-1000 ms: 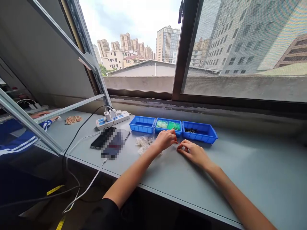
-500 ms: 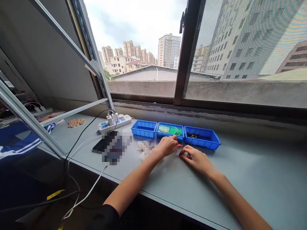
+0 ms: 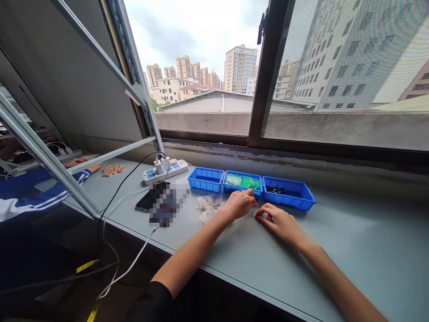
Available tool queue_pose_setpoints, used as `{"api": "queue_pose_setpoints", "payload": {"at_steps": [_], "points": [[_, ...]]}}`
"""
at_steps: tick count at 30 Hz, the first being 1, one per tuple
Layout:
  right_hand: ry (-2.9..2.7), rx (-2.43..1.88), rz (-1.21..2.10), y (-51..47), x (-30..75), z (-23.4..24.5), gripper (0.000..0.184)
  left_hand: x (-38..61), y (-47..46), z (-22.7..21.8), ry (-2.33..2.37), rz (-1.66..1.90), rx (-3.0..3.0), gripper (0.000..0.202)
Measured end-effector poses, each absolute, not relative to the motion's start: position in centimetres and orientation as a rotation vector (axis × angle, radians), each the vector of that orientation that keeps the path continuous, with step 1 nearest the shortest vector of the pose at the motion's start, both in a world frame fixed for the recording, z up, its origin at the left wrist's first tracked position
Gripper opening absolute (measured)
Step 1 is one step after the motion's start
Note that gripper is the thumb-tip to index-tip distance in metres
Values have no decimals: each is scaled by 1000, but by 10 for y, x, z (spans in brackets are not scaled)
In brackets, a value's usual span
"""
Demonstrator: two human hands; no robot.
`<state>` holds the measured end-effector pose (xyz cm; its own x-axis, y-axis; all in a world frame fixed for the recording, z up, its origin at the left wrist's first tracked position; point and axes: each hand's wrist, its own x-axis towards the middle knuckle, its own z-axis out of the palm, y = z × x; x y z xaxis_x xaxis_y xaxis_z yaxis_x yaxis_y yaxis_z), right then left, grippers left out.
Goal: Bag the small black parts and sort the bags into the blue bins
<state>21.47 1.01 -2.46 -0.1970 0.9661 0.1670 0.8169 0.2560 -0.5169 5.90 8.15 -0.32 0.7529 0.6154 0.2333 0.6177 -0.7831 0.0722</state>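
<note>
The left hand [image 3: 241, 202] is held with its fingers bent and drawn together at the tips, and the right hand [image 3: 277, 221] is held just beside it, the thumb and forefinger brought close in a pinch. Whether anything is gripped by either hand cannot be told, as the fingertips are too small and partly hidden.

Both hands are placed low over the grey tabletop [image 3: 351, 250], in front of a row of three blue plastic bins. The middle bin [image 3: 230, 188], nearest the left hand, is filled with a pale packet [image 3: 233, 180] and a green packet [image 3: 251, 182], and is partly covered by that hand. In the right bin [image 3: 295, 202], behind the right hand, small dark pieces [image 3: 275, 190] are gathered at the left end. The left bin [image 3: 205, 185] is set farther from the hands.

Clear plastic bags [image 3: 208, 203] of small parts are laid beside the left forearm and are partly hidden by it. Farther left, a dark phone [image 3: 144, 204] is laid near a white power strip [image 3: 151, 176] with plugs inserted. Beyond a metal frame [image 3: 114, 150], a pile of small brown pieces [image 3: 113, 170] is seen near a co-worker's hand [image 3: 95, 167].
</note>
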Motion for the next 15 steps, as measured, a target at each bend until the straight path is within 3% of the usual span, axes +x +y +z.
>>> {"api": "queue_pose_setpoints", "payload": {"at_steps": [9,15], "points": [[-2084,-1644,420,10,215,-23,25,58,81,-1,-1045,-339,-2961,11],[-2084,-1626,443,10,215,-21,19,59,80,-3,-1037,-337,-2926,25]]}}
